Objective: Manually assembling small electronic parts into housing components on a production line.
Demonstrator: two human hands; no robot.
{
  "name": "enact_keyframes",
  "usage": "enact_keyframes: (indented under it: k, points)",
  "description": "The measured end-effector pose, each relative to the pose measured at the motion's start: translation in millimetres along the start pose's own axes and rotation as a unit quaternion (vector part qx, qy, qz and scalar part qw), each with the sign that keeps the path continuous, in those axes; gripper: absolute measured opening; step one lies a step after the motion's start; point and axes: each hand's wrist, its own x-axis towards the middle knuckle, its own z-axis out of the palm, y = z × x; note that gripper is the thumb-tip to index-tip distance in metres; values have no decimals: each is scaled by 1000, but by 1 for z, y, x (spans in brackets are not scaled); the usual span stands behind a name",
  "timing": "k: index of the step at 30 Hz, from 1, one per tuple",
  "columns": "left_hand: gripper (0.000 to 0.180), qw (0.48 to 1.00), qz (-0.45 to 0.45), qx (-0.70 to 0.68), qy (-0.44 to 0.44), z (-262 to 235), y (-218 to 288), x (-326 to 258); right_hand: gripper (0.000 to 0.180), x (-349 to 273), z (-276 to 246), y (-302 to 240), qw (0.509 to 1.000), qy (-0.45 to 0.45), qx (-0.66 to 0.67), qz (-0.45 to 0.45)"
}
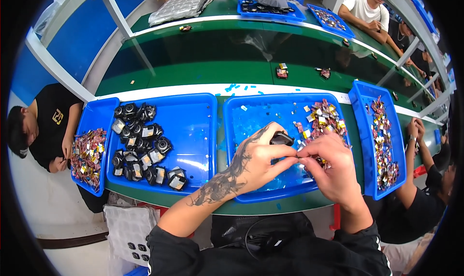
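Black camera module [281, 139] sits pinched in the left hand [256, 162] above the blue tray [251, 196]; right hand [332, 165] meets it fingertip to fingertip, nipping a tiny part I cannot make out, beside the small-parts pile [323, 119].

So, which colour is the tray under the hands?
Blue tray, seen in the head view.
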Motion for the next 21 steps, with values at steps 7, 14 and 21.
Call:
enact_keyframes:
  k: [7,14,21]
  points:
    - [15,986,-80,-145,-11,-8,-3,0,8,-6,16,6,881,39,416,221]
    - [14,989,-77,-123,8,-10,-7,1,10,9,19,38,743,-109,609,255]
    - [15,990,-87,-109,8,-8,-2,1,19,24,44,31,964,-9,203,170]
